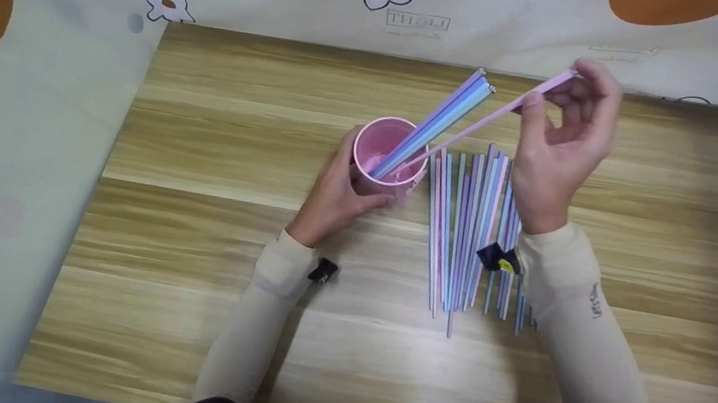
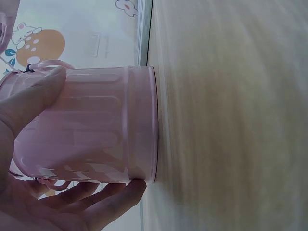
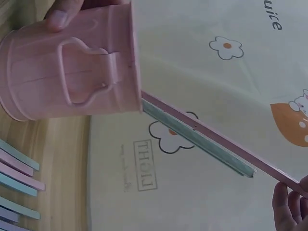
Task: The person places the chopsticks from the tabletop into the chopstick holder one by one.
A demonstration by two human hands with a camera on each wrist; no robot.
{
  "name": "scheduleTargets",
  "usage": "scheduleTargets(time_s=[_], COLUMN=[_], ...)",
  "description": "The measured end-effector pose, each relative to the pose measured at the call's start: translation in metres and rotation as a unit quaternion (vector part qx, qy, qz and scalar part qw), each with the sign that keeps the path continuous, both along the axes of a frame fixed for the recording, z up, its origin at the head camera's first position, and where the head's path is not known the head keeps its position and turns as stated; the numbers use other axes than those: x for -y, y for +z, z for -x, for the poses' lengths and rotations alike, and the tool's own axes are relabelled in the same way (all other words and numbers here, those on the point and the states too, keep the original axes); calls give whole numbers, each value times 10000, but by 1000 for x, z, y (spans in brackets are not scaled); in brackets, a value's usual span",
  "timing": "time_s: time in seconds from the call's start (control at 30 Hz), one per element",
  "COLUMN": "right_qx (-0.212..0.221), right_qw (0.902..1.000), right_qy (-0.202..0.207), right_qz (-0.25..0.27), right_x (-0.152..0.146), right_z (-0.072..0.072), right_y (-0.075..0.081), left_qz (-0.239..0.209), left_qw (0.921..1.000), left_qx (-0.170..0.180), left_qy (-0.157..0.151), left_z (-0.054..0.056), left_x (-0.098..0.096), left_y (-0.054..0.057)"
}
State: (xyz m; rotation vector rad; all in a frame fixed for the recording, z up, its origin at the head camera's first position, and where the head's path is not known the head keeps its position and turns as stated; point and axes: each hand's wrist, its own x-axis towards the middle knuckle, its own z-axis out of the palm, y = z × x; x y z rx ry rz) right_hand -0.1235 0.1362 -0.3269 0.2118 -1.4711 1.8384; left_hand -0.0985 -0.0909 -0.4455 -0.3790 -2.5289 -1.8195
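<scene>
Left grip (image 1: 337, 193) curled round one bucket (image 3: 38, 86); right grip (image 1: 565, 142) pinches one pink straw (image 3: 231, 147) (over ten straws (image 1: 461, 237) nearby).

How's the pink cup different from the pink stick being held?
The cup is wide and hollow; the stick is long and thin. The cup has handles; the stick has none. The left hand grips the cup, while the right hand holds the stick. Both are pink.

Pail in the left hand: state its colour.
Pink; the pail shows best in the left wrist view.
</scene>
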Motion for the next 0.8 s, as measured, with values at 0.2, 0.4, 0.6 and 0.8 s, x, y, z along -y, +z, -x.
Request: scheduleTargets(time_s=[0.2,0.4,0.6,0.8], right_qx=[332,483,777,1051], right_qw=[9981,9956,9915,9863], right_qy=[221,311,478,470], right_qz=[-470,-735,-931,-1185], right_x=[11,18,24,26], right_z=[-1,-3,-2,0], right_y=[-18,-38,-48,-46], left_qz=[-41,43,59,-1], left_qw=[10000,10000,9999,9999], left_qx=[23,-76,-98,-136], left_qy=[-6,-40,-41,-42], left_z=[0,-1,-1,0], left_x=[0,1,1,2], left_y=[0,1,0,1])
